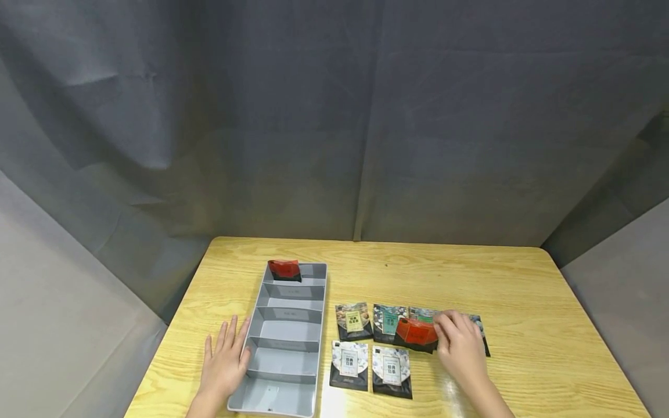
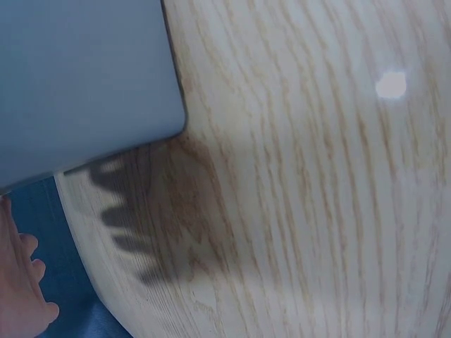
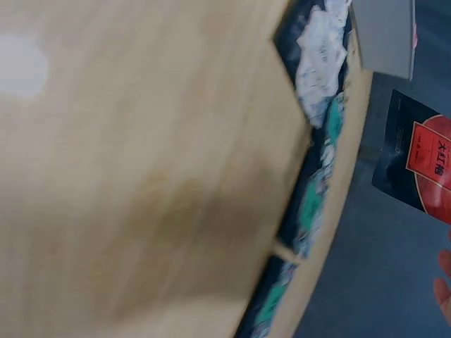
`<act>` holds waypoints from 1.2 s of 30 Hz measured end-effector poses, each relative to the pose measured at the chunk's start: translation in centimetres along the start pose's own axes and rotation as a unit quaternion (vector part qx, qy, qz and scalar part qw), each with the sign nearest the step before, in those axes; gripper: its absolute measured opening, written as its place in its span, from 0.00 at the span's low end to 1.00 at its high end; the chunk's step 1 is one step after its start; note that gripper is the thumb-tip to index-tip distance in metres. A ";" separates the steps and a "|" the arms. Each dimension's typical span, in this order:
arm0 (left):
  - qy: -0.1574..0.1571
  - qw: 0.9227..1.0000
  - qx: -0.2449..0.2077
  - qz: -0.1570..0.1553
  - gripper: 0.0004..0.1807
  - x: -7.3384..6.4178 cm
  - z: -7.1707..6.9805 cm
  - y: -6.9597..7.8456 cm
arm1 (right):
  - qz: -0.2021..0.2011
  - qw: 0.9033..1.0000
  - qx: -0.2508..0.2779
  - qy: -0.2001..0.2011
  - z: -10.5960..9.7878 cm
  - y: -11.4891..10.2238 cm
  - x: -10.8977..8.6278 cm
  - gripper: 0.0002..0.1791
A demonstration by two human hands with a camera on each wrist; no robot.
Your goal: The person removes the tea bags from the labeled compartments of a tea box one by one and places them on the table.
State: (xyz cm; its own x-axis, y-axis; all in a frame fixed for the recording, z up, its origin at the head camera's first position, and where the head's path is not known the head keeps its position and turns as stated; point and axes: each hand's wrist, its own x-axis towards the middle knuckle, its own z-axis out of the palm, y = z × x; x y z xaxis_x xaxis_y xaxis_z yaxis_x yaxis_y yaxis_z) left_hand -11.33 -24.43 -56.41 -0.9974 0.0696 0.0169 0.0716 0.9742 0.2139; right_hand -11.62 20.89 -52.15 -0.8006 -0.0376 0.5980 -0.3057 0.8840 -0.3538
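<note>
My right hand pinches a red and black tea packet by its right edge, above a row of green-labelled packets. In the right wrist view the same tea packet is tilted, with fingertips just below it. My left hand has its fingers spread and straight beside a grey divided tray, the thumb side against its left wall. Another red packet leans in the tray's far compartment. In the left wrist view the tray stands above the fingers.
Right of the tray lie a yellow-labelled packet, green-labelled packets and two white packets. My right hand partly covers a packet. A grey curtain hangs behind the wooden table.
</note>
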 end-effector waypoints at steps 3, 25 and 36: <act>-0.002 1.000 -0.003 -0.002 0.30 0.0 0.0 0.0 | 0.012 1.000 0.000 -0.010 -0.4 0.8 -1.1 0.07; 0.018 1.000 -0.011 0.004 0.30 0.0 0.0 0.1 | 0.128 0.968 -0.075 -0.203 0.2 4.2 -6.4 0.03; 0.010 1.000 -0.003 0.002 0.30 -0.1 0.0 0.1 | 0.136 0.963 -0.106 -0.208 2.7 5.0 -7.6 0.02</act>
State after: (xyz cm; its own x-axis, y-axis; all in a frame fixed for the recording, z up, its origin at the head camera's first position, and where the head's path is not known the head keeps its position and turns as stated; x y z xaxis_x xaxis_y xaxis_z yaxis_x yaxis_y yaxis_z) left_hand -11.24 -24.35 -56.39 -0.9969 0.0697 0.0371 0.0761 0.9728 0.2189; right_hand -8.47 24.34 -60.43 -0.9869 0.0635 0.1486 0.0206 0.9614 -0.2745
